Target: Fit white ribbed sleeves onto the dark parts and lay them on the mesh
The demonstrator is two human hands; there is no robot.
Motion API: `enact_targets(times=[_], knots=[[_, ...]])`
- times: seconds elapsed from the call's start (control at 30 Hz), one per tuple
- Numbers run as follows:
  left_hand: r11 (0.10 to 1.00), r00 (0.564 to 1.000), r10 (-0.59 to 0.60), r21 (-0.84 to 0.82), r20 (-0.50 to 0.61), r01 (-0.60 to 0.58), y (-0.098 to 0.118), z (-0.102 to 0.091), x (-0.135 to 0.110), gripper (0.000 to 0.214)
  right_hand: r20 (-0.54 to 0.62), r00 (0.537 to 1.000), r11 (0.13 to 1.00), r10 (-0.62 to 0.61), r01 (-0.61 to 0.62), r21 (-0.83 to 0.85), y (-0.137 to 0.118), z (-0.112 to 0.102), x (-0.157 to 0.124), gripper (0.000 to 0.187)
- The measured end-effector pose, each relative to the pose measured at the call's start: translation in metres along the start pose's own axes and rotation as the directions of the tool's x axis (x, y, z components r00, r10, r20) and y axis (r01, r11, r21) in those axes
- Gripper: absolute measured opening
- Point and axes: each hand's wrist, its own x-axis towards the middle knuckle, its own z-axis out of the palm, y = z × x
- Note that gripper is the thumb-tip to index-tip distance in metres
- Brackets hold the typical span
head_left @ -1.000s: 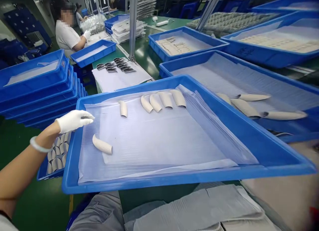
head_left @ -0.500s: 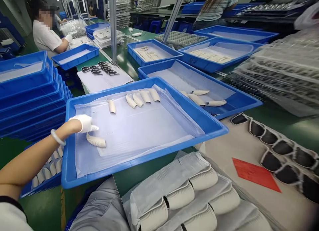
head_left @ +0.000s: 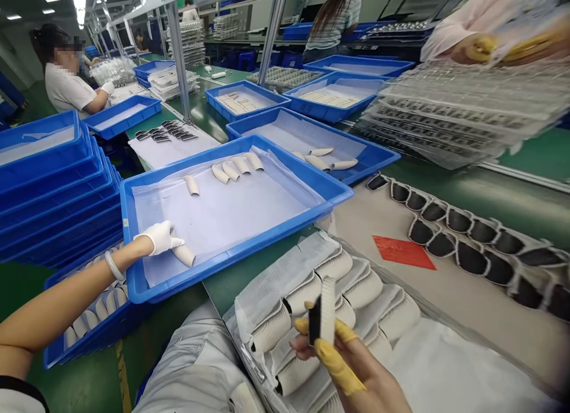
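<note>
The gloved left hand (head_left: 160, 237) lies at about 8 o'clock inside the near blue plastic tray (head_left: 231, 254), its fingers straight and together, closed on nothing, their tips at a curved ribbed white piece (head_left: 183, 256) – whether they touch it cannot be told. The right hand (head_left: 360, 377), with yellow finger cots (head_left: 336, 359), is clamped at 6 o'clock on a narrow strip (head_left: 321, 318), white on one side and black on the other, which is pinched upright between thumb and fingers; a hold at the edges, as here, is well suited to keeping the faces unmarked. The near tray is lined with clear film, and five more ribbed pieces (head_left: 230, 170) are laid along its far side. A second blue tray (head_left: 365, 154) at 1 o'clock holds a few like pieces on its liner, and a lower blue tray (head_left: 91, 336) at 8 o'clock is packed with curled ones. At 6 o'clock, a sheeted pack (head_left: 285, 288) is filled with ribbed pieces in rows – and at 3 o'clock dark pieces (head_left: 472, 258) are set out on a pale sheet, while clear blister trays (head_left: 454, 113) are held up at 1 o'clock by a co-worker's hand (head_left: 478, 47).
</note>
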Motion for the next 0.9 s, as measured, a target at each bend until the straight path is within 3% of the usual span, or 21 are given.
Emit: enact_targets(times=[0.1, 0.27, 0.3, 0.33, 0.4, 0.43, 0.5, 0.67, 0.8, 0.9], knots=[[0.984, 0.997, 0.07, -0.161, -0.043, -0.077, 0.009, 0.001, -0.005, 0.05, 0.027, 0.999, 0.999, -0.045, 0.045, 0.006, -0.007, 0.022, -0.01, 0.046], [0.837, 0.954, 0.238, -0.46, -0.181, -0.296, 0.037, -0.026, -0.046, 0.045, 0.056, 0.997, 0.996, -0.045, 0.04, 0.085, -0.017, 0.046, -0.019, 0.04], [0.772, 0.937, 0.282, -0.532, -0.204, -0.348, 0.043, -0.029, -0.058, 0.042, 0.058, 0.997, 0.992, -0.053, 0.046, 0.118, -0.019, 0.05, -0.019, 0.04], [0.635, 0.92, 0.325, -0.67, -0.22, -0.385, 0.048, -0.03, -0.07, 0.039, 0.068, 0.995, 0.987, -0.066, 0.056, 0.148, -0.02, 0.054, -0.019, 0.041], [0.404, 0.902, 0.391, -0.847, -0.181, -0.345, 0.058, -0.023, -0.091, 0.031, 0.127, 0.988, 0.977, -0.093, 0.066, 0.204, -0.024, 0.062, -0.019, 0.043], [0.329, 0.895, 0.418, -0.893, -0.154, -0.307, 0.063, -0.016, -0.099, 0.028, 0.171, 0.98, 0.97, -0.102, 0.061, 0.234, -0.025, 0.065, -0.019, 0.045], [0.263, 0.884, 0.454, -0.931, -0.114, -0.255, 0.07, 0.002, -0.107, 0.023, 0.264, 0.959, 0.958, -0.106, 0.028, 0.284, -0.029, 0.069, -0.02, 0.046], [0.282, 0.892, 0.433, -0.921, -0.129, -0.27, 0.081, 0.032, -0.106, 0.025, 0.397, 0.917, 0.941, -0.046, -0.093, 0.325, -0.036, 0.072, -0.027, 0.047], [0.415, 0.9, 0.415, -0.851, -0.137, -0.321, 0.088, 0.034, -0.111, 0.031, 0.389, 0.921, 0.935, 0.0, -0.138, 0.327, -0.035, 0.069, -0.029, 0.052], [0.562, 0.887, 0.445, -0.731, -0.126, -0.386, 0.096, 0.033, -0.119, 0.06, 0.365, 0.931, 0.932, -0.008, -0.125, 0.34, -0.032, 0.067, -0.028, 0.051]])
